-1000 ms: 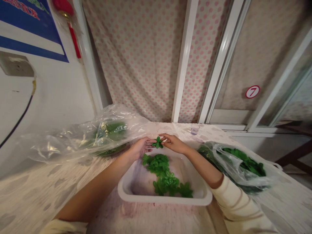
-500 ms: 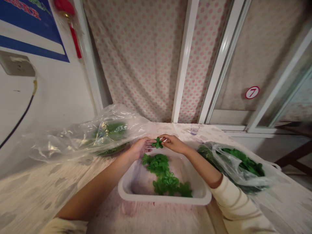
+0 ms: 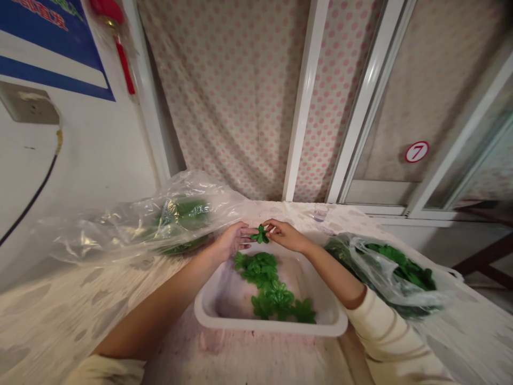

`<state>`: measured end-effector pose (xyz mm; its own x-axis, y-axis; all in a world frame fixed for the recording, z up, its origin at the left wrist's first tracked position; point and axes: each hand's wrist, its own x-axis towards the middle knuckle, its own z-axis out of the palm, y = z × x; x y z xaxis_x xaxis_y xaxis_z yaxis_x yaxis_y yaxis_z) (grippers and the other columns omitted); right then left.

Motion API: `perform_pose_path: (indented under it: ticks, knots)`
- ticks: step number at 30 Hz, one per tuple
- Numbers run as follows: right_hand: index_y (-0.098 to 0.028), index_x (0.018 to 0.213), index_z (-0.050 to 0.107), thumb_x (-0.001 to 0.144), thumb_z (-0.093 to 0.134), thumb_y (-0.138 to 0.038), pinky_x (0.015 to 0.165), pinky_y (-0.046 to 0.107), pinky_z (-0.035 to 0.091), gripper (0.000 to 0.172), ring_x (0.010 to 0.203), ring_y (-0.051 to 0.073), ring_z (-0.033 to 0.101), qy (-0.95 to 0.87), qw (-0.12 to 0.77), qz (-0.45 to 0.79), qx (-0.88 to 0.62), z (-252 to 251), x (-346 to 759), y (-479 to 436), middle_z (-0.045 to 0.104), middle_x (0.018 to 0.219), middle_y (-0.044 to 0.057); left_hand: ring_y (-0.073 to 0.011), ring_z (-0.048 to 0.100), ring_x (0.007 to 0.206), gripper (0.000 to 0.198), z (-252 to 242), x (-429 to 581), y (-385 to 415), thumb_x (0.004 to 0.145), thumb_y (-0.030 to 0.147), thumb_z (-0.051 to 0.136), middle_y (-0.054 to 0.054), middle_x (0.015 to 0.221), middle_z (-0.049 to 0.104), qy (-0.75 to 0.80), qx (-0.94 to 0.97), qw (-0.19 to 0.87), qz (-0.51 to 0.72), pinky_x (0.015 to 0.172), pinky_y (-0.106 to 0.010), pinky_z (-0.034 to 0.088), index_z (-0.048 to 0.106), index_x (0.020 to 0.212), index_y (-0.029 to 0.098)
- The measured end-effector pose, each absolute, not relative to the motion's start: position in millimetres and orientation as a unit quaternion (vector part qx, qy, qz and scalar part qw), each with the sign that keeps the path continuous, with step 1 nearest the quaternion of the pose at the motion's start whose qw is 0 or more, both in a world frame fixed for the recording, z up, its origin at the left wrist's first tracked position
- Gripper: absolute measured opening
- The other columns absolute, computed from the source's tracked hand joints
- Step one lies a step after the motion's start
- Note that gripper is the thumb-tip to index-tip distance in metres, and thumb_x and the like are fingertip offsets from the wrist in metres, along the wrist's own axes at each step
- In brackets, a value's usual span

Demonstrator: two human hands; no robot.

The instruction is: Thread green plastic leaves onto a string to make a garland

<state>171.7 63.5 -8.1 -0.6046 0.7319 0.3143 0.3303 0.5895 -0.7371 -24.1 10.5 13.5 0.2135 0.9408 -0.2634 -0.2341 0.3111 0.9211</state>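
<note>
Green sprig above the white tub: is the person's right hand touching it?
Touching: the head view shows the fingertips of the right hand against the green sprig, with no gap, above the white tub.

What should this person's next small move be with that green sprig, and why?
Lowering the green leafy sprig into the white plastic tub seems the likeliest sensible move. The right hand has it at the fingertips, with the left hand right beside it, directly above the tub, where similar green sprigs already lie.
</note>
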Motion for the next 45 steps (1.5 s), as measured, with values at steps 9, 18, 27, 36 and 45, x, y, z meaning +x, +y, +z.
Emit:
perform_pose_path:
  ticks: [9,18,27,36,45]
  knots:
    - [-0.018,0.098,0.044,0.077,0.052,-0.026,0.053,0.021,0.035,0.024,0.057,0.008,0.046,-0.834,0.322,0.317,-0.317,-5.3,171.5,60.2,0.051,0.081,0.000,-0.0156,0.057,0.069,0.038,16.4,-25.9,9.8,0.076,0.031,0.042,-0.012,0.075,0.069,0.416,0.405,0.692,0.429,0.065,-0.024,0.040,0.071,0.081,0.006]
    - [-0.019,0.085,0.040,0.078,0.051,-0.028,0.052,0.021,0.034,0.016,0.056,0.008,0.043,-0.839,0.327,0.298,-0.317,-8.2,173.1,63.1,0.048,0.073,-0.003,-0.0164,0.056,0.071,0.034,11.3,-25.1,9.3,0.073,0.028,0.045,-0.013,0.092,0.070,0.395,0.427,0.684,0.440,0.069,-0.028,0.040,0.070,0.084,0.008]
    - [-0.017,0.080,0.045,0.081,0.045,-0.026,0.052,0.020,0.032,0.008,0.056,0.009,0.041,-0.851,0.333,0.267,-0.304,-9.7,173.4,66.5,0.049,0.069,-0.001,-0.0162,0.057,0.071,0.031,11.4,-24.5,8.7,0.071,0.028,0.046,-0.013,0.097,0.069,0.389,0.439,0.673,0.449,0.067,-0.027,0.041,0.068,0.082,0.009]
    - [-0.017,0.077,0.047,0.081,0.045,-0.022,0.054,0.020,0.033,0.007,0.057,0.009,0.041,-0.860,0.330,0.257,-0.293,-7.7,173.0,64.5,0.048,0.067,-0.002,-0.0170,0.058,0.074,0.035,8.0,-26.3,11.4,0.073,0.028,0.046,-0.012,0.086,0.068,0.381,0.451,0.674,0.445,0.068,-0.027,0.043,0.068,0.092,0.008]
    - [-0.017,0.081,0.054,0.079,0.047,-0.018,0.058,0.021,0.037,0.007,0.064,0.010,0.047,-0.872,0.326,0.235,-0.279,-9.4,174.2,66.4,0.051,0.079,0.001,-0.0165,0.060,0.068,0.034,10.5,-23.0,8.2,0.075,0.019,0.045,-0.008,0.074,0.064,0.340,0.426,0.721,0.428,0.076,-0.035,0.048,0.063,0.100,0.007]
